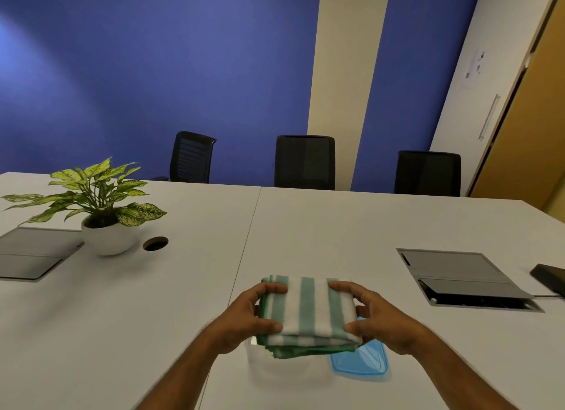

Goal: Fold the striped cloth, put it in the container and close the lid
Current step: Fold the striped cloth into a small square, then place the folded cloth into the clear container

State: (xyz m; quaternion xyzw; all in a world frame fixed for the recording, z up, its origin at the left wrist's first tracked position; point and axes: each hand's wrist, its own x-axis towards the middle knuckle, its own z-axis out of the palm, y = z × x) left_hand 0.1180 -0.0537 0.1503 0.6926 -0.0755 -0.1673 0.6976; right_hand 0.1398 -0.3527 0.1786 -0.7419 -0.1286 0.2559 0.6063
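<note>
left hand (244,318), right hand (382,321), gripping folded striped cloth (307,310)

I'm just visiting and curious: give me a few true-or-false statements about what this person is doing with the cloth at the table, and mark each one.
1. Both hands hold the folded green-and-white striped cloth, the left hand and the right hand each with a grip on one side. True.
2. The translucent blue plastic lid lies on the white table, partly under the cloth. True.
3. The cloth is spread out flat and unfolded. False: it is folded into a thick bundle.
4. The leafy green plant in a white pot stands to the person's right. False: it stands to the left.
5. Five black chairs stand behind the table. False: three black chairs show.
</note>
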